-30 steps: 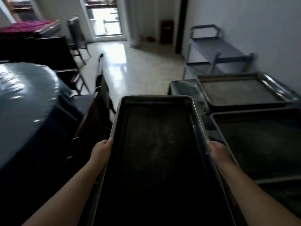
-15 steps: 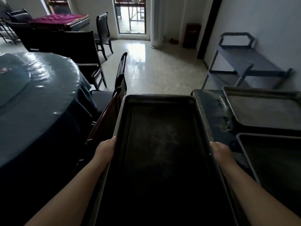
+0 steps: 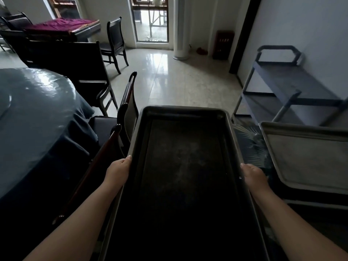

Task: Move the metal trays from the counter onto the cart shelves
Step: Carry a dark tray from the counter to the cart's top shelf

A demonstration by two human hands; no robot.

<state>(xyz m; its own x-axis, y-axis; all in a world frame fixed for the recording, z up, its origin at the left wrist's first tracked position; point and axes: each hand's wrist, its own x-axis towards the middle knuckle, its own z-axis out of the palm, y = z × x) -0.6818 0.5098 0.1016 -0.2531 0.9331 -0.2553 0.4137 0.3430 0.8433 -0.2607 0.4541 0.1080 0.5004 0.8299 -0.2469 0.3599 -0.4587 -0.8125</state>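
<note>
A long dark metal tray [image 3: 184, 166] is held level in front of me, its far end pointing into the room. My left hand [image 3: 118, 169] grips its left rim and my right hand [image 3: 253, 176] grips its right rim. Another metal tray [image 3: 308, 155] lies on the dark counter [image 3: 246, 136] at the right. The grey cart [image 3: 288, 85] with two bare shelves and a handle stands against the right wall, beyond the counter.
A round table with a shiny blue cover [image 3: 33, 117] fills the left. Dark wooden chairs [image 3: 120, 117] stand close to the tray's left edge. Tiled floor [image 3: 178, 80] lies between me and the cart. A white column [image 3: 181, 27] and a glass door stand at the back.
My view has swung left and lifted. The counter trays slid toward the right edge, one leaving view, and the cart shows more fully. Both hands keep the same grip on the tray.
</note>
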